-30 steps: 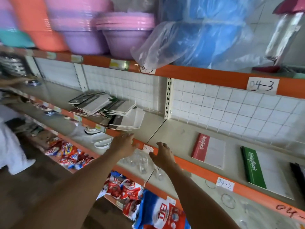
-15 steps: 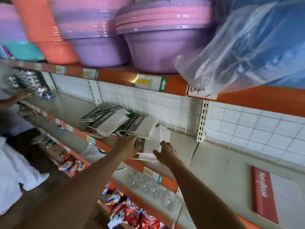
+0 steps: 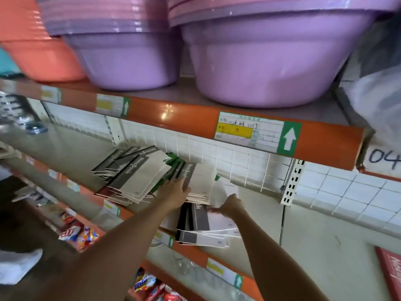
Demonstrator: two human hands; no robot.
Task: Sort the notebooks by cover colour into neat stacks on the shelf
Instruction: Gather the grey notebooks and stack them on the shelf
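A messy pile of notebooks (image 3: 141, 179) with grey and green spine bands lies on the grey shelf (image 3: 321, 240). My left hand (image 3: 173, 192) rests flat on a grey-banded notebook (image 3: 199, 181) in the pile. Closer to the shelf's front edge lie black-banded notebooks (image 3: 195, 222), fanned out and partly over the edge. My right hand (image 3: 230, 206) pinches the white cover of one of them. A red notebook (image 3: 390, 272) lies at the far right, cut by the frame.
Purple basins (image 3: 271, 57) and an orange basin (image 3: 36, 51) stand on the shelf above, low over the pile. White grid panelling (image 3: 238, 166) backs the shelf. Snack packets (image 3: 80, 233) fill the lower shelf. A person in white (image 3: 15, 266) stands at left.
The view has moved closer and leftward to the pile. Both hands reached forward from the shelf edge onto the notebooks; the left now lies on the pile, the right has taken hold of a cover.
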